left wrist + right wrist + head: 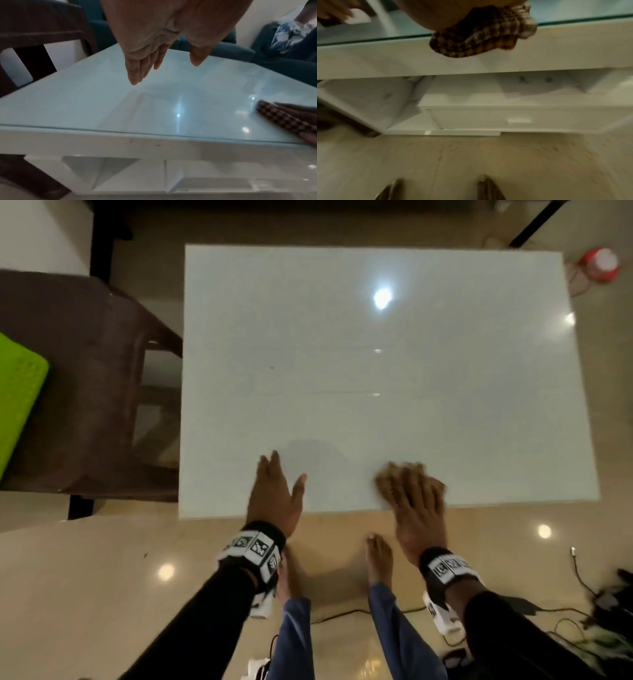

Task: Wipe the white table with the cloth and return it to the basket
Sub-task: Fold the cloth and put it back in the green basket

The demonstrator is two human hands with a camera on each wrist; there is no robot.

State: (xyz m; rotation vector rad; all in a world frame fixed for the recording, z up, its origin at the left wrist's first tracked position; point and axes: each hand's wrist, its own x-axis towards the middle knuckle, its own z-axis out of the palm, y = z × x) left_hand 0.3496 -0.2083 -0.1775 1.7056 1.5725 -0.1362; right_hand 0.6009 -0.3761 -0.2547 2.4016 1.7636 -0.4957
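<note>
Fingers of the right hand [416, 501] lie flat and slightly spread on a brown checked cloth [284, 119], pressing it onto the white table [376, 378] at the near edge; the head view blurs them. In the right wrist view a folded part of the cloth hangs over the table's front edge. Fingers of the left hand [275, 494] are straight and pressed together, thumb held apart, holding nothing; the left wrist view shows them just above the glossy top, to the left of the cloth. Two bare feet stand on the tiled floor [85, 577] at the near edge. Left of the table stands a brown chair [85, 371] with a green object [17, 392] on it. A red object [599, 265] lies on the floor past the far right corner.
</note>
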